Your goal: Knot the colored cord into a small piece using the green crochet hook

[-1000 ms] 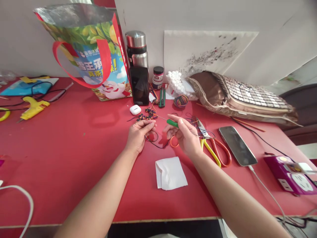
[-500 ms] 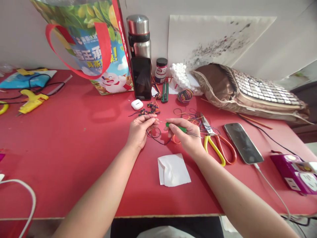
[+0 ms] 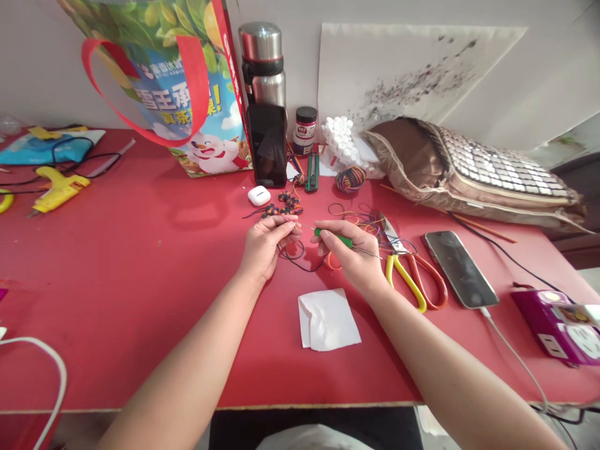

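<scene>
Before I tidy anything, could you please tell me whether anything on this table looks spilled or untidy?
Only the loose cords stand out, tangled beyond the right hand and against the scissors, where they might snag; I see no spill.

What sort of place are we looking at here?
Probably an indoor craft workspace, judging by the round multicoloured ball of cord, the yellow plastic glue gun and the slim green-handled metal tool in the right hand.

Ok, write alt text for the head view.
A person's right hand points a thin metal tool with a green handle toward the left hand, which pinches thin dark cord. A folded white paper square lies nearer on the red table; a multicoloured ball of cord sits beyond.
</scene>
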{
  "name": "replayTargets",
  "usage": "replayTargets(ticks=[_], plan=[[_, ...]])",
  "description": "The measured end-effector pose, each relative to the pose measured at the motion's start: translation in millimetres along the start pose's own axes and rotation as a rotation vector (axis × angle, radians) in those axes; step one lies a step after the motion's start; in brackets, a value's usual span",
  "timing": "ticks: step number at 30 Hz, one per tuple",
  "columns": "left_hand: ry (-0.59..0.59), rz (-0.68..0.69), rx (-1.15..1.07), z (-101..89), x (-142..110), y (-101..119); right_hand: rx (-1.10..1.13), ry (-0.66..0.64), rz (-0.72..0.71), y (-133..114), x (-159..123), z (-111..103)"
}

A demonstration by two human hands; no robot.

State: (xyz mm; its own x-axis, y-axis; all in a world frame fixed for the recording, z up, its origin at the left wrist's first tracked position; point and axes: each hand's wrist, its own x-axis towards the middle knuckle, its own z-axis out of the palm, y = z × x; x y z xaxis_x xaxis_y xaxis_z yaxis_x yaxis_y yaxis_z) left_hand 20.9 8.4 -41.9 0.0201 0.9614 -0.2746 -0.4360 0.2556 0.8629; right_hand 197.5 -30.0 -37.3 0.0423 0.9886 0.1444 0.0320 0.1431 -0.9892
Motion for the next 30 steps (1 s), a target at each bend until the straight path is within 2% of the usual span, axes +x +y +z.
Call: replayTargets(ticks=[22,30], plan=[[-0.013,-0.018,-0.022,2.3,-1.8,2.1,0.001,-0.024,-0.004,2.3,0.6,-0.7],[-0.051,-0.043,-0.042,4.6,-4.7,5.8,0.077,-0.034,-0.006,2.6,1.8,-0.8]])
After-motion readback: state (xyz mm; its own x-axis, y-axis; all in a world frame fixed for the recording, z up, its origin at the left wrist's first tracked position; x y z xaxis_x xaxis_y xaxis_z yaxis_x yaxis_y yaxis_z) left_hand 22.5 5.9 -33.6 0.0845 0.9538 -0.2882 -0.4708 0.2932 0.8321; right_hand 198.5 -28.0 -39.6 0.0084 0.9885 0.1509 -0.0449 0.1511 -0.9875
